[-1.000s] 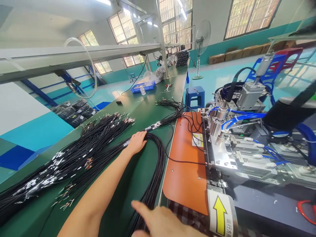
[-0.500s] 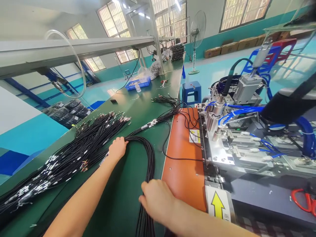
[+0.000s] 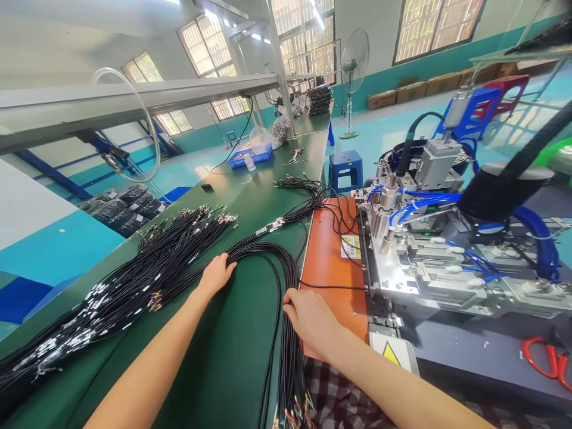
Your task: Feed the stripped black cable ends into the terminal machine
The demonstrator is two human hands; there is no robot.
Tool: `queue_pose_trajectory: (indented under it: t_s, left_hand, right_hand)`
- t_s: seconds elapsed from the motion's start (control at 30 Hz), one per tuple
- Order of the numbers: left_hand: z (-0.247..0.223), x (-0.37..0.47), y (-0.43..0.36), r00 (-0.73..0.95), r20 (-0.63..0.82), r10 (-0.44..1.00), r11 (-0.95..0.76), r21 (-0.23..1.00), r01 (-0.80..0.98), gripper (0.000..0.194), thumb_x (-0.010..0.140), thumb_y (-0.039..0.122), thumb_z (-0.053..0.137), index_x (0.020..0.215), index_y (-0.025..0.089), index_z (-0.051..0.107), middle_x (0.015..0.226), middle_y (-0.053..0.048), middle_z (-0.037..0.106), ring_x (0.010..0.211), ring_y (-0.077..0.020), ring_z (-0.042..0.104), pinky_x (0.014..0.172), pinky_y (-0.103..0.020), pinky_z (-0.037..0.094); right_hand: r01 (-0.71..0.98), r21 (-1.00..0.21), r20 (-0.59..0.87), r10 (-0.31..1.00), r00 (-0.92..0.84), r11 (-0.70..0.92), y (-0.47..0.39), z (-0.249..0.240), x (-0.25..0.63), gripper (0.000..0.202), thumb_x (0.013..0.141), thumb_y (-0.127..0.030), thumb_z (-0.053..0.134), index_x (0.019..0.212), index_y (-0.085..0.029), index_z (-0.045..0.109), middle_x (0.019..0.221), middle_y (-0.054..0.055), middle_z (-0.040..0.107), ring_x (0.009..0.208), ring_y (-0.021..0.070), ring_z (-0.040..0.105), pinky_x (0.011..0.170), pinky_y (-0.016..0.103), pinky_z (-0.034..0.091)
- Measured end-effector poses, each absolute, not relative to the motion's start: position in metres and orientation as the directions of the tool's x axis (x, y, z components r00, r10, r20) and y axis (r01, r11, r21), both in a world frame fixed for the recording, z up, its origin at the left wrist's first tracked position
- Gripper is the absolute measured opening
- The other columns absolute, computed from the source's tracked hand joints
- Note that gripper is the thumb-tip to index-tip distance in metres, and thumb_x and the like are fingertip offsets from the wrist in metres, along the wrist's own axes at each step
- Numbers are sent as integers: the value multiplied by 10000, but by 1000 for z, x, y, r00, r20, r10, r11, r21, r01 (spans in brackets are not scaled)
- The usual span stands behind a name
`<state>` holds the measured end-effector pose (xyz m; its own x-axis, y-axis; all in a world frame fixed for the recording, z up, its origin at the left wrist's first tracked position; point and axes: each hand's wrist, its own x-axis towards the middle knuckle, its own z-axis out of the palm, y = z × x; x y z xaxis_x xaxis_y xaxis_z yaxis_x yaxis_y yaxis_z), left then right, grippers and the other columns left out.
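A looped bundle of thin black wires [image 3: 286, 271] lies on the green table [image 3: 223, 357], arching from my left hand to my right. My left hand [image 3: 215, 275] rests on the bundle's left end, fingers curled over the wires. At the bundle's right side, by the orange mat [image 3: 333, 262], my right hand [image 3: 310, 320] pinches the strands. The wire ends hang off the near table edge with coloured tips [image 3: 295, 417]. A big heap of black wires with metal terminals [image 3: 134, 286] lies to the left.
A metal machine with blue air hoses [image 3: 429, 238] stands right of the orange mat, one black wire running into it. Red scissors [image 3: 545, 360] lie at far right. Farther along the table are a blue tray [image 3: 250, 156] and a blue stool [image 3: 343, 170].
My right hand has moved up and away from me along the bundle to the mat's edge. The loop has spread wider to the right. My left hand stays on the bundle's left end.
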<state>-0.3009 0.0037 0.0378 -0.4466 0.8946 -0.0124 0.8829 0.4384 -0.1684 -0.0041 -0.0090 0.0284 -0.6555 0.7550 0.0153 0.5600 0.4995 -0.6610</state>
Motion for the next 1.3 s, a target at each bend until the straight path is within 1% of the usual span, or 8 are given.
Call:
queue_pose_trajectory:
  t_s: [0.23, 0.43, 0.5, 0.67, 0.8, 0.9, 1.1, 1.3]
  left_hand:
    - [28, -283, 29, -385, 31, 922, 386, -101, 917, 315, 908, 340, 544, 1161, 152, 556, 1150, -86, 591, 979, -207, 601, 831, -417, 518]
    - [40, -286, 75, -375, 72, 924, 380, -80, 922, 343, 904, 337, 549, 1198, 161, 537, 1215, -96, 558, 1037, -228, 579, 865, -445, 503]
    - [47, -295, 95, -356, 16, 935, 356, -64, 932, 345, 903, 329, 552, 1205, 163, 532, 1218, -97, 556, 1034, -226, 581, 859, -441, 507]
    - [58, -308, 142, -206, -243, 948, 210, -13, 978, 324, 901, 324, 559, 1176, 153, 549, 1163, -86, 584, 977, -209, 603, 817, -411, 527]
    - [58, -306, 162, -96, -313, 945, 95, -18, 995, 329, 900, 327, 559, 1178, 153, 549, 1166, -85, 583, 981, -214, 602, 820, -414, 526]
    - [55, -303, 175, -49, -282, 958, 34, -57, 998, 328, 902, 325, 556, 1187, 162, 545, 1185, -89, 574, 1000, -215, 595, 836, -421, 519]
    - [48, -291, 204, -8, -160, 987, -16, -146, 989, 337, 903, 324, 554, 1200, 167, 537, 1207, -93, 562, 1022, -221, 586, 851, -432, 512]
    - [45, -279, 207, 30, -149, 988, -57, -180, 982, 329, 903, 323, 553, 1193, 167, 541, 1200, -92, 566, 1018, -218, 587, 848, -428, 513]
  right_hand:
    - [576, -692, 2, 800, -600, 434, 0, 27, 8, 131, 927, -172, 496, 960, -182, 622, 895, 60, 689, 833, 205, 649, 704, 271, 428]
    - [582, -672, 9, 791, -611, 457, -6, 23, 6, 150, 939, -159, 473, 975, -177, 618, 918, 67, 675, 831, 212, 650, 706, 282, 438]
    - [579, -649, 20, 771, -636, 494, -10, 23, 3, 159, 935, -146, 472, 982, -180, 619, 919, 64, 670, 811, 214, 649, 686, 288, 440]
    - [581, -604, 25, 742, -670, 545, -13, 26, -1, 165, 923, -118, 474, 963, -184, 621, 906, 62, 665, 773, 221, 653, 635, 293, 444]
    - [590, -589, 8, 734, -679, 552, -12, 31, -1, 167, 920, -106, 475, 953, -181, 621, 908, 64, 667, 761, 219, 658, 612, 287, 454]
    - [597, -559, -6, 717, -697, 575, -11, 33, -4, 170, 913, -96, 479, 949, -175, 625, 904, 72, 668, 756, 223, 661, 595, 285, 459]
    - [595, -512, -57, 666, -744, 620, -6, 35, -12, 166, 885, -79, 511, 951, -167, 635, 902, 73, 674, 749, 234, 672, 528, 290, 434]
    - [564, -446, -1, 629, -777, 695, -3, 36, -23, 137, 869, -75, 520, 904, -146, 631, 826, 80, 662, 689, 236, 661, 453, 299, 380]
